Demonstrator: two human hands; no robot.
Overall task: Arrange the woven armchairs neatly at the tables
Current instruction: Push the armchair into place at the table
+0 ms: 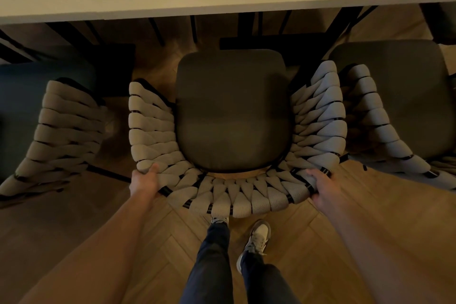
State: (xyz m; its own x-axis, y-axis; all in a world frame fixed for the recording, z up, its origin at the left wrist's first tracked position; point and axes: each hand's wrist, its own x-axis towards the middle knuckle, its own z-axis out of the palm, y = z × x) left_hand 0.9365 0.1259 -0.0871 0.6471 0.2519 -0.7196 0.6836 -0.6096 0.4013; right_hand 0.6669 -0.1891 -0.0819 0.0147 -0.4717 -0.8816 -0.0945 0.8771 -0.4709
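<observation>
Left chair (61, 131): at 9 o'clock, already at the table.
Left hand (144, 180): grasping the backrest rim of the middle armchair (232, 111) at its 8 o'clock.
Middle armchair: dead ahead, front-to-back axis pointing at 12 toward the table edge (222, 7), seat front just short of it.
Right hand (323, 187): grasping the rim at 4 o'clock; both hands look equally near.
Right chair (394, 106): at 3 o'clock, almost touching the middle armchair.
</observation>
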